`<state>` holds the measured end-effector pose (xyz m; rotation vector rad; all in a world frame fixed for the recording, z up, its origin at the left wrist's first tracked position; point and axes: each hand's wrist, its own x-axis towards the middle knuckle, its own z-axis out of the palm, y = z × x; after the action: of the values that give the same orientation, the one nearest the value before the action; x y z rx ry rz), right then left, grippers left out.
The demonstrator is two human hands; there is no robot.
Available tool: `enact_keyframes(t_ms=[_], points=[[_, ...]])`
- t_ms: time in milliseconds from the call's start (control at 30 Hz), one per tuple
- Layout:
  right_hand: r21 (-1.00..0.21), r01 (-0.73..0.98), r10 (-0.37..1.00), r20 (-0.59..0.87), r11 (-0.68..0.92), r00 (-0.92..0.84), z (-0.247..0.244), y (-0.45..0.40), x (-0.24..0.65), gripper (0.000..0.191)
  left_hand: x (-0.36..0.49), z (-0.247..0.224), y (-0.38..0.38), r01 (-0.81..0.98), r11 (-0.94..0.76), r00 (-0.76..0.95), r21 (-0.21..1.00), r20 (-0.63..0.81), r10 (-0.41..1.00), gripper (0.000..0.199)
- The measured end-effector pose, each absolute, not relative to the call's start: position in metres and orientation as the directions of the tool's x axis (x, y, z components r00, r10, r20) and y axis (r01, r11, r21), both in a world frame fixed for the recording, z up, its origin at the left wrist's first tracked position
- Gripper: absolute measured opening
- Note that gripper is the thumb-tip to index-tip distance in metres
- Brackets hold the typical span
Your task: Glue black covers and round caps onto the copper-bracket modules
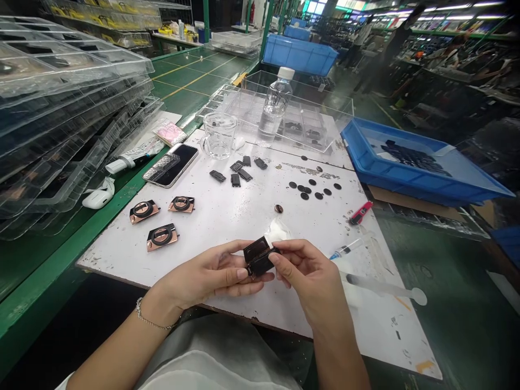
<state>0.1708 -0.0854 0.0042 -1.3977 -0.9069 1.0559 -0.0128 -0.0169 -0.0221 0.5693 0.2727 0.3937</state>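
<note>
Left hand (pixel 221 273) cradles black case (pixel 260 264), right hand (pixel 309 271) pinches its edge, on bottle's (pixel 273 112) near side. Risk: off-centre pinch force could twist flap (pixel 255 249) or pop case loose.

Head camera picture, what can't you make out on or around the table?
Head view:
- Underside of the black case: hidden by the case itself and the left hand.
- Far end of the stack of clear trays: cut off by the left edge.
- Black pieces in the blue bin: too small and blurred to count.
</note>
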Motion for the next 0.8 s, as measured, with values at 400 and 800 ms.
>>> enact_keyframes(t_ms=[400, 800], points=[[-0.944, 0.33, 0.904, 0.159, 0.021, 0.397, -0.002, -0.085, 0.163, 0.01, -0.015, -0.021, -0.016, -0.269, 0.791, 0.878, 0.55, -0.198, 0.436, 0.043], [-0.956, 0.285, 0.928, 0.041, -0.072, 0.37, -0.009, -0.088, 0.163, 0.02, -0.015, -0.02, -0.016, -0.259, 0.771, 0.894, 0.581, -0.158, 0.42, 0.041]])
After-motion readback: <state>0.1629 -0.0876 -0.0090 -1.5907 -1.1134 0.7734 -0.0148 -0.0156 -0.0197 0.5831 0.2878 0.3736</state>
